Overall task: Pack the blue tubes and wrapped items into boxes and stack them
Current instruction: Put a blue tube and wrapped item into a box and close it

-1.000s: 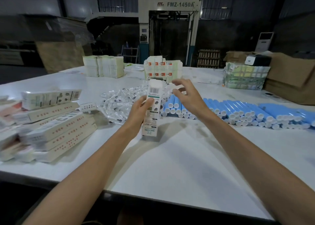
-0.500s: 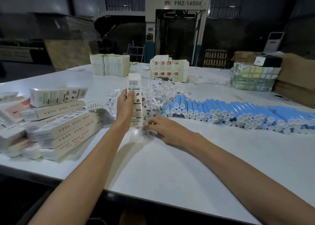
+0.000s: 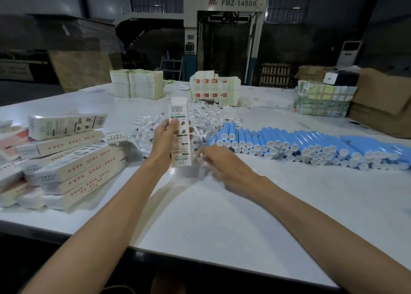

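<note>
My left hand (image 3: 165, 142) grips a tall white printed box (image 3: 180, 135) and holds it upright above the table, barcode end up. My right hand (image 3: 224, 166) is low by the box's lower end. It is blurred, and its fingertips seem to pinch a clear wrapped item (image 3: 198, 160). A loose pile of clear wrapped items (image 3: 200, 117) lies just behind the box. Several blue tubes (image 3: 289, 144) with white caps lie in a long stacked row to the right. Packed white boxes (image 3: 71, 160) are stacked at the left.
Bundles of flat cartons (image 3: 138, 85) and red-marked cartons (image 3: 214, 91) stand at the table's far side, with a wrapped bundle (image 3: 322, 99) and brown cardboard (image 3: 382, 102) at far right. The white table (image 3: 222, 215) runs to a dark front edge near me.
My right hand came down from the top of the box to the table beside its lower end. My left hand shifted the box slightly left and kept it upright.
</note>
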The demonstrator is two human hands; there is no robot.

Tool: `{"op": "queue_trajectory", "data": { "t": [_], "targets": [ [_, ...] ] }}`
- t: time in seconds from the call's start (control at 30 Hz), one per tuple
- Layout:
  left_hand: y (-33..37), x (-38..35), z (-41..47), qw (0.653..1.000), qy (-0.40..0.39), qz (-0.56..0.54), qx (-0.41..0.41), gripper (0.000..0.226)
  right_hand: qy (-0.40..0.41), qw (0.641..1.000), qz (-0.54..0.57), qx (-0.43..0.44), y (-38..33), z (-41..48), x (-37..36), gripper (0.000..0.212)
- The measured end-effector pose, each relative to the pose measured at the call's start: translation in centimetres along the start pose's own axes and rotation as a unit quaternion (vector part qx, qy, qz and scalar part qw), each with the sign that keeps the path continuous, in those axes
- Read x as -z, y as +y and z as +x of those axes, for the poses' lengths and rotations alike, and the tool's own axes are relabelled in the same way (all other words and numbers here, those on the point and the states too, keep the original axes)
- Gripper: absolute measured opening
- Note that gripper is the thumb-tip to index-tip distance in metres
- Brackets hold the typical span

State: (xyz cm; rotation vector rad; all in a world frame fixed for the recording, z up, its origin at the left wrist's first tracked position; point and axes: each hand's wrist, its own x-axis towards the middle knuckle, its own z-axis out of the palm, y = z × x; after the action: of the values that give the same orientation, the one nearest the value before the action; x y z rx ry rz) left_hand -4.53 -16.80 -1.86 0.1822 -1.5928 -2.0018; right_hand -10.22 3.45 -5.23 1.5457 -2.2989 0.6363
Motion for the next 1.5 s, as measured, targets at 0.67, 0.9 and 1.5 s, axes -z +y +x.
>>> {"op": "queue_trajectory", "data": {
  "t": [0.67,0.9,1.5],
  "targets": [
    [-2.5,-7.1,-5.7,0.976,-0.210,0.029,0.046,0.033,0.293,0.869,0.337,-0.213,2.3,-0.1,16.3,0.027],
    [-2.4,-7.1,-6.0,0.976,-0.211,0.044,0.038,0.038,0.181,0.917,0.295,-0.196,1.1,2.1,15.7,0.042],
    [-2.5,-6.1,-5.0,0.981,-0.187,0.053,-0.015,0.039,0.225,0.957,0.101,-0.153,0.2,0.6,9.1,0.028]
  ]
}}
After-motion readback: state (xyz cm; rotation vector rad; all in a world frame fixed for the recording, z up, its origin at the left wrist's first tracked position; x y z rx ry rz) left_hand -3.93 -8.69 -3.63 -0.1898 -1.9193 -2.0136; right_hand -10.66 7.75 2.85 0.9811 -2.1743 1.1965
